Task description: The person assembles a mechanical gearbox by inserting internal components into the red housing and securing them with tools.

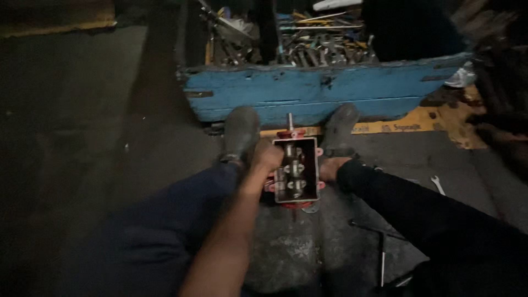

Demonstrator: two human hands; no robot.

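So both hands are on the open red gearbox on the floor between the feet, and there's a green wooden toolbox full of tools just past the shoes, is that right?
Not quite: the head view shows the wooden toolbox is blue, not green. The rest stands: the left hand and right hand are on the open red gearbox, which sits on the floor between the shoes, and the box beyond is full of tools.

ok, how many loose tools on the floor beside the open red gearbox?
2: a small silver open-end spanner right of the open red gearbox, and a long dark T-handle wrench nearer the camera. Darkness may hide more.
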